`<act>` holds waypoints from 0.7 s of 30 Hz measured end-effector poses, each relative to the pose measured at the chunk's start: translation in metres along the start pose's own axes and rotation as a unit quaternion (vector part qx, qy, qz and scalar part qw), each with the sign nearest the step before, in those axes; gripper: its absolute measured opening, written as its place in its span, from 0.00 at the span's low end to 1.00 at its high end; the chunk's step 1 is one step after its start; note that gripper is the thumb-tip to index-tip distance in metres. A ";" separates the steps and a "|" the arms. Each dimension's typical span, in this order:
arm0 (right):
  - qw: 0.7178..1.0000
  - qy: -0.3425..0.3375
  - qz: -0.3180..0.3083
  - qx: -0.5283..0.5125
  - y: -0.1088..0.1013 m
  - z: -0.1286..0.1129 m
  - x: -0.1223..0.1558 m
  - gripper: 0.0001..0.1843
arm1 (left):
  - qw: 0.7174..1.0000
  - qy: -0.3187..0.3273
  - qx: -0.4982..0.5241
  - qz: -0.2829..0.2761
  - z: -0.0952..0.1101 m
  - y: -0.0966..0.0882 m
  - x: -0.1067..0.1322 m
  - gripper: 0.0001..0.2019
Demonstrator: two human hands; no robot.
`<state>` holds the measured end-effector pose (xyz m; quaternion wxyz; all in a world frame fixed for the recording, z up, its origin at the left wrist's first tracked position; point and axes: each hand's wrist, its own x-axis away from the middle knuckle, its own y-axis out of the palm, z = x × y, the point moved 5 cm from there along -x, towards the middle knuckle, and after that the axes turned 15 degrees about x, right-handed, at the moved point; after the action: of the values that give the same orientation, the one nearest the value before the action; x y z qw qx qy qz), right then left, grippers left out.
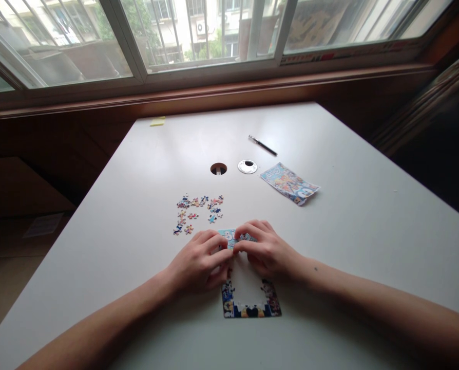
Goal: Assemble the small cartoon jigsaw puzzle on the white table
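A partly assembled jigsaw puzzle [252, 311] lies flat on the white table, its border joined and its middle bare. Over its upper left edge curl the bent fingers of my left hand [206, 259]. My right hand [268, 249] arches across the upper right part, fingers also bent and pressed to the puzzle. The fingertips of both hands meet near the blue top strip, and any single piece between them is hidden. Beyond my left hand lie loose puzzle pieces [193, 216] in small clusters.
A creased picture sheet [290, 184] lies to the right, with a black pen [263, 145] behind it. A round cover [247, 166] sits beside the cable hole [218, 168]. A yellow sticky note [157, 121] is at the table's far edge, below barred windows.
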<state>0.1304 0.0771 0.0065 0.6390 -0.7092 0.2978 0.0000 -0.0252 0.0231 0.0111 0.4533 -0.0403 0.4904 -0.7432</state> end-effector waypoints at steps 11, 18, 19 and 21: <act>1.000 0.003 -0.018 0.006 0.002 0.001 0.000 0.20 | 1.000 -0.004 -0.012 0.003 0.002 0.000 -0.001 0.10; 1.000 0.002 -0.018 0.014 0.002 0.001 0.001 0.20 | 1.000 -0.010 -0.018 -0.007 0.002 0.000 -0.001 0.11; 1.000 0.002 -0.018 0.014 0.002 0.001 0.001 0.20 | 1.000 -0.010 -0.019 -0.008 0.002 0.000 -0.001 0.11; 1.000 0.003 -0.017 0.013 0.002 0.001 0.001 0.20 | 1.000 -0.009 -0.020 -0.010 0.002 0.000 -0.001 0.11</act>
<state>0.1308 0.0771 0.0037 0.6473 -0.7058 0.2873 -0.0173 -0.0239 0.0223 0.0123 0.4496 -0.0611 0.5006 -0.7373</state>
